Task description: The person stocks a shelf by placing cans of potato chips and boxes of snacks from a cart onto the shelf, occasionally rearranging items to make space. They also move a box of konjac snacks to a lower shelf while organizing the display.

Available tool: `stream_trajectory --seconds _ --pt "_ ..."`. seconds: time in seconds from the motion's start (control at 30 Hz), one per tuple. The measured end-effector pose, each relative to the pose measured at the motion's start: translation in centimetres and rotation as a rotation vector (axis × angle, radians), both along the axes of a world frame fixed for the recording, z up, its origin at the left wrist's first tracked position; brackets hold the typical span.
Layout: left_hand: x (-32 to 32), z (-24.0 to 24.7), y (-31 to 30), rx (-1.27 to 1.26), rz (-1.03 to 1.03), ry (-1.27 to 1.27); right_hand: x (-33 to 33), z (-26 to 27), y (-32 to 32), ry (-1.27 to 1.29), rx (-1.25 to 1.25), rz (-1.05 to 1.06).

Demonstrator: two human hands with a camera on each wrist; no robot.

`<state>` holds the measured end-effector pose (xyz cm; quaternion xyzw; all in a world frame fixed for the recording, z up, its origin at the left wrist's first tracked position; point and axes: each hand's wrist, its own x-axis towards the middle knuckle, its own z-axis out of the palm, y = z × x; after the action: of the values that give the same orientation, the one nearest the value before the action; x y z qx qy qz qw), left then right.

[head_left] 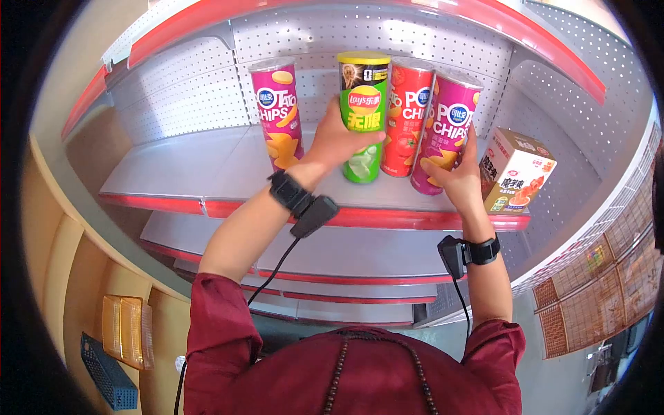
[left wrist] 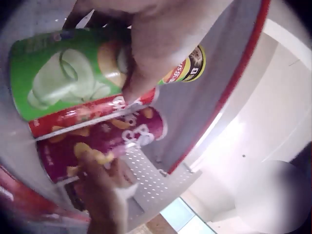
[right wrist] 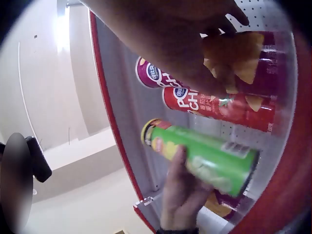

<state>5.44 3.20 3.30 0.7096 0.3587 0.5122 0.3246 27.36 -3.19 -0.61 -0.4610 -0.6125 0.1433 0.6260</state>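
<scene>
My left hand (head_left: 335,142) grips a green chip can (head_left: 364,159) with a yellow lid, its fingers behind and its thumb across the front. The can stands upright over the front part of the shelf. With my right hand (head_left: 460,181) I hold a purple chip can (head_left: 451,114), low on its body, fingers round its right side. Between these two is a red chip can (head_left: 407,97), set slightly back and close beside the purple one. In the left wrist view, the green can (left wrist: 63,75) lies nearest the camera, partly covered by my left hand (left wrist: 161,39).
Another purple chip can (head_left: 278,111) stands on the shelf (head_left: 180,162) to the left. At the right end sits a brown and white box (head_left: 522,169). A red-edged upper shelf (head_left: 373,8) overhangs, with a perforated back panel (head_left: 297,41) behind. Lower shelves (head_left: 332,252) continue below.
</scene>
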Motion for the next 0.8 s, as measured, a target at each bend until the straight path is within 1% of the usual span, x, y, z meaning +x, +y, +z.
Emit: stream_trajectory --seconds 0.03,0.1,0.13,0.17,0.23,0.3,0.37,0.4,0.47,0.53,0.6,0.63,0.7,0.73,0.8 --pt "-0.4 0.5 -1.5 0.076 -0.08 -0.06 -0.1 0.1 -0.1 -0.022 -0.002 -0.007" --pt "-3.1 1.9 -4.6 0.029 -0.251 -0.165 0.0 0.2 -0.5 -0.058 -0.019 -0.01" --pt "-5.1 2.6 -6.2 -0.014 -0.194 -0.14 0.0 0.1 -0.6 -0.047 -0.02 -0.015" --pt "-7.0 3.4 -7.3 0.021 -0.273 -0.158 0.0 0.0 -0.5 -0.026 -0.036 -0.004" --pt "-11.8 3.0 -8.6 -0.001 -0.138 -0.156 0.2 0.0 -0.5 -0.005 -0.053 0.005" --pt "-16.5 2.6 -8.3 0.052 0.101 -0.123 0.2 0.0 -0.6 -0.029 -0.066 0.0" --pt "-20.8 2.1 -6.0 0.114 0.278 -0.146 0.2 0.0 -0.5 -0.008 -0.059 0.027" --pt "-22.5 2.0 -4.7 0.109 0.276 -0.146 0.2 0.0 -0.5 0.008 -0.052 0.06" --pt "-25.2 1.8 -1.9 0.037 0.498 -0.187 0.2 0.1 -0.6 -0.006 -0.062 0.047" --pt "-26.8 1.5 0.0 0.011 0.491 -0.185 0.1 0.3 -0.7 -0.023 -0.067 0.045" --pt "-27.6 1.1 1.2 -0.024 0.475 -0.173 -0.1 0.2 -1.0 0.109 -0.118 0.131" --pt "-27.7 0.9 1.3 -0.034 0.449 -0.121 0.4 -0.4 -0.1 0.039 -0.053 0.128" --pt "-27.8 0.1 1.6 -0.068 0.457 -0.042 0.3 -0.5 -0.2 0.08 -0.108 0.118" --pt "-27.8 -0.4 1.7 -0.037 0.457 -0.059 0.1 -0.2 -0.5 0.09 -0.124 0.09" --pt "-27.3 -0.6 1.7 0.012 0.426 -0.09 0.2 -0.2 -0.3 0.075 -0.12 0.113"
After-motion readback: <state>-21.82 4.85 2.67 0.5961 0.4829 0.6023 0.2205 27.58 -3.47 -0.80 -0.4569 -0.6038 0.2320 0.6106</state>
